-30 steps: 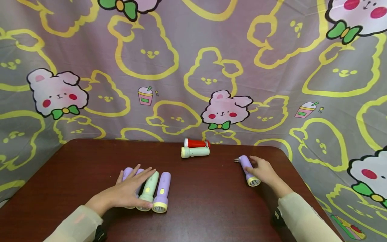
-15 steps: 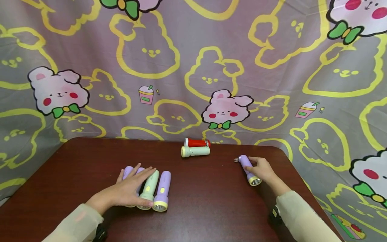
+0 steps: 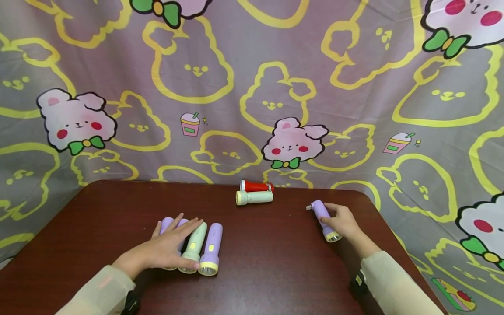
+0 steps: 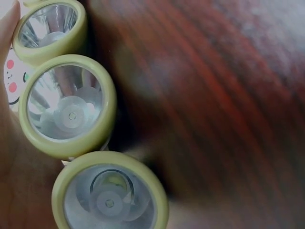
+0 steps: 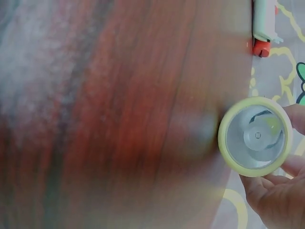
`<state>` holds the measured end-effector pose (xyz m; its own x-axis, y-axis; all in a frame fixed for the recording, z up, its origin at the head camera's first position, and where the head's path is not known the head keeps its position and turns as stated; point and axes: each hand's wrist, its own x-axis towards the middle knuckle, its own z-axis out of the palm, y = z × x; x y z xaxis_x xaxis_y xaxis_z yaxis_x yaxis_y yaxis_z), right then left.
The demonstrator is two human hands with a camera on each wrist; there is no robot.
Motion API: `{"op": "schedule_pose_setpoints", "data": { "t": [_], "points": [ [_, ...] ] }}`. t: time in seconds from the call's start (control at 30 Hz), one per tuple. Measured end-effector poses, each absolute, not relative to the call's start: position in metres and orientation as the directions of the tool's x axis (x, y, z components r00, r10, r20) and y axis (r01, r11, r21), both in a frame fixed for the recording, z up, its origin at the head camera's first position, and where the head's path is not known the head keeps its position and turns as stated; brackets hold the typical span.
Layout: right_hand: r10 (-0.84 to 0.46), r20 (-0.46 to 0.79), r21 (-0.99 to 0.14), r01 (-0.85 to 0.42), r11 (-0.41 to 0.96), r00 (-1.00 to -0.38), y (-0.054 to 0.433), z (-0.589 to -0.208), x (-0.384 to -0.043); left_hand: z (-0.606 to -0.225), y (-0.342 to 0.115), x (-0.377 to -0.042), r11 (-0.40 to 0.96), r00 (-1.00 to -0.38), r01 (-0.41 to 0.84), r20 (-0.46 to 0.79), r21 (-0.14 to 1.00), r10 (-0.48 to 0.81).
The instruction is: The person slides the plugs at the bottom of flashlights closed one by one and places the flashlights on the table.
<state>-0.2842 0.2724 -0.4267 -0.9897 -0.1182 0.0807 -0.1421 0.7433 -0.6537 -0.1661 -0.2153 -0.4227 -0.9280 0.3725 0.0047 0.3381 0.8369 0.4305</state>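
My right hand [image 3: 341, 221] grips a purple flashlight [image 3: 320, 212] on the right side of the table. Its yellow-rimmed lens [image 5: 257, 136] points toward me, and small plug prongs [image 3: 309, 207] stick out at the far end. On the left, my left hand [image 3: 165, 247] lies with fingers spread over a row of flashlights, its thumb at the head of a green flashlight [image 3: 195, 245]. A purple flashlight [image 3: 213, 245] is at the row's right end. More purple bodies [image 3: 167, 222] show partly behind the fingers. Yellow-rimmed heads [image 4: 69, 107] line up in the left wrist view.
At the back middle of the brown table [image 3: 267, 271], a pale green flashlight [image 3: 257, 197] lies sideways in front of a red flashlight [image 3: 256, 187]. A patterned curtain [image 3: 220, 109] hangs right behind the table's far edge.
The purple flashlight in my right hand has turned slightly, its lens end shifting a little to the right. The left hand and the row under it stay in place.
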Motion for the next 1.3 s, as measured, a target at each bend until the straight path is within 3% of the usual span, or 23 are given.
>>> {"op": "schedule_pose_setpoints", "data": {
  "t": [0.7,1.3],
  "points": [
    [-0.048,-0.035,-0.873,0.007,0.488,-0.998,0.261,-0.42,-0.272,-0.426,-0.216,-0.166,0.837,-0.929,0.34,0.018,0.428,0.369],
    [-0.09,-0.031,-0.926,-0.006,0.378,-0.995,0.238,-0.41,-0.252,-0.422,-0.216,-0.164,0.837,-0.93,0.341,0.024,0.428,0.366]
  ]
}}
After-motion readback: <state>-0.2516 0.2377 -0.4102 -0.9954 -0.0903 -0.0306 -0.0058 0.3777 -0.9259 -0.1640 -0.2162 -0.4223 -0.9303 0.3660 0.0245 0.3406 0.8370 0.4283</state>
